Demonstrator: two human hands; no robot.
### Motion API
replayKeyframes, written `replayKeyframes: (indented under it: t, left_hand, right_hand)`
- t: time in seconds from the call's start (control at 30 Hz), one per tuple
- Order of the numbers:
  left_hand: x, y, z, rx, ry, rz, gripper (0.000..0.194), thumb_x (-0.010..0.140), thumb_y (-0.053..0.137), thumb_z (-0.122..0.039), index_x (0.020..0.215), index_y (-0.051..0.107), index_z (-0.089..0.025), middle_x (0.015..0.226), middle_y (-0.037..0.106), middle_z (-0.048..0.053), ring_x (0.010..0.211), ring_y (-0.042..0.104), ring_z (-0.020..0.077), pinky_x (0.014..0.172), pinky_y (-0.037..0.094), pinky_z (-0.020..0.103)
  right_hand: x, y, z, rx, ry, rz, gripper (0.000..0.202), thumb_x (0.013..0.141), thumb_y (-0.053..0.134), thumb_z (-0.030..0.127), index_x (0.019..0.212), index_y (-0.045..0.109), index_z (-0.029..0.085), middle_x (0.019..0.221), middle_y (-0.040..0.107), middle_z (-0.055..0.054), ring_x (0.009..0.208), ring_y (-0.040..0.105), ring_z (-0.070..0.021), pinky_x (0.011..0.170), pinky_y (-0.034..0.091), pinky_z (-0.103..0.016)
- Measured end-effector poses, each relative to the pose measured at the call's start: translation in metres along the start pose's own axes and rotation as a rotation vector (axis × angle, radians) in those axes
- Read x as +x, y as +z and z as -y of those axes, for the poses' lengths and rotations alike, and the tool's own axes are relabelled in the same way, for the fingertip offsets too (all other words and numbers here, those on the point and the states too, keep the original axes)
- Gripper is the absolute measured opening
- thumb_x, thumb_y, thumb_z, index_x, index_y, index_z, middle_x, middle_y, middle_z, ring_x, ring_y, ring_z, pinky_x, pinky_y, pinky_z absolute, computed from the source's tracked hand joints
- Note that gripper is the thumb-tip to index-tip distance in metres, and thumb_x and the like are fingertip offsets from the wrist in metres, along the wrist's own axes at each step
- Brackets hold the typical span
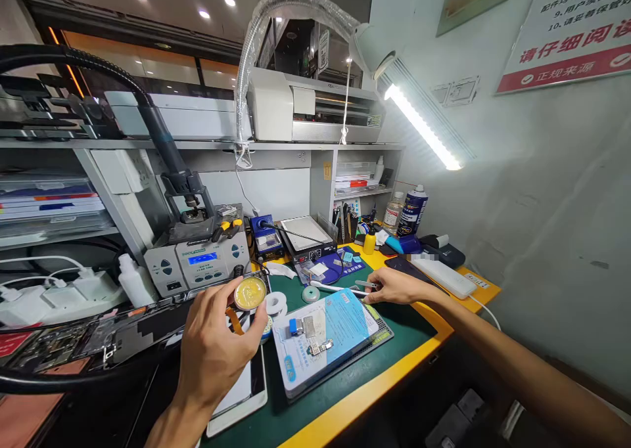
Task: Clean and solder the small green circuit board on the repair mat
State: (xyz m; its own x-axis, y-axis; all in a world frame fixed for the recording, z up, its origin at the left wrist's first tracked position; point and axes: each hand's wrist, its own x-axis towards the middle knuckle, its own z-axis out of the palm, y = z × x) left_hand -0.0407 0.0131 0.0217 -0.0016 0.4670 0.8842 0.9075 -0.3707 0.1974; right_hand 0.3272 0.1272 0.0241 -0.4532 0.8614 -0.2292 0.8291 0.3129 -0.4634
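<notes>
My left hand [213,339] holds up a small round tin of yellow paste [250,293], its open face tilted towards me. Beside the fingers are rolls of white tape or wire [276,303] on the green mat. To the right, my right hand [392,285] is closed on metal tweezers [365,284], which point left above a white stick-like tool [338,288]. Between the hands lies a blue and white flat box [340,326]. On it rest a blue-ended connector piece [297,327] and a small metal part [319,347].
A hot-air station [204,261] stands at the left, with a hose arm above. A heating plate [306,231], a yellow bottle [369,242] and a spray can [413,210] line the back. A white tablet [240,416] lies in front, and a lit lamp [424,129] hangs overhead.
</notes>
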Motion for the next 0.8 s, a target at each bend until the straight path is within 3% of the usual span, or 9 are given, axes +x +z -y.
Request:
replayKeyframes:
  t: [0.17, 0.37, 0.5, 0.63, 0.8]
  left_hand:
    - [-0.001, 0.0, 0.002, 0.008, 0.005, -0.007, 0.041, 0.087, 0.07, -0.033, 0.121, 0.058, -0.014, 0.103, 0.067, 0.012, 0.094, 0.065, 0.0271, 0.088, 0.054, 0.044]
    - [-0.001, 0.0, 0.002, 0.009, -0.003, -0.013, 0.041, 0.086, 0.07, -0.034, 0.121, 0.059, -0.014, 0.104, 0.067, 0.012, 0.095, 0.064, 0.0275, 0.089, 0.054, 0.045]
    - [-0.001, 0.001, 0.0, -0.003, -0.001, -0.009, 0.043, 0.087, 0.069, -0.034, 0.123, 0.058, -0.014, 0.106, 0.067, 0.012, 0.098, 0.064, 0.0267, 0.091, 0.054, 0.044]
    - [-0.001, 0.002, 0.0, -0.007, -0.002, -0.013, 0.042, 0.09, 0.067, -0.038, 0.123, 0.057, -0.016, 0.106, 0.066, 0.008, 0.099, 0.064, 0.0233, 0.09, 0.055, 0.045]
    - [-0.002, 0.001, 0.005, 0.004, -0.021, -0.017, 0.038, 0.094, 0.062, -0.043, 0.122, 0.058, -0.018, 0.108, 0.065, 0.006, 0.099, 0.064, 0.0212, 0.09, 0.055, 0.045]
  right_hand:
    - [0.0, 0.001, 0.0, -0.017, -0.045, -0.06, 0.028, 0.097, 0.066, 0.037, 0.114, 0.068, 0.014, 0.112, 0.071, -0.005, 0.095, 0.07, -0.0234, 0.081, 0.06, -0.041]
    - [-0.025, -0.028, -0.01, 0.039, -0.056, -0.245, 0.029, 0.099, 0.063, 0.04, 0.113, 0.068, 0.014, 0.107, 0.071, -0.005, 0.089, 0.071, -0.0212, 0.077, 0.06, -0.038]
    - [-0.02, -0.044, -0.024, 0.03, -0.017, -0.319, 0.031, 0.099, 0.063, 0.04, 0.116, 0.067, 0.014, 0.111, 0.07, -0.005, 0.092, 0.07, -0.0232, 0.079, 0.06, -0.04]
    - [0.009, -0.051, -0.027, -0.005, -0.043, -0.187, 0.03, 0.098, 0.064, 0.038, 0.118, 0.066, 0.015, 0.113, 0.07, -0.006, 0.094, 0.07, -0.0229, 0.079, 0.061, -0.04]
    - [0.048, -0.061, -0.014, -0.044, -0.12, 0.018, 0.031, 0.098, 0.065, 0.036, 0.122, 0.065, 0.016, 0.12, 0.068, -0.008, 0.1, 0.069, -0.0244, 0.084, 0.06, -0.043]
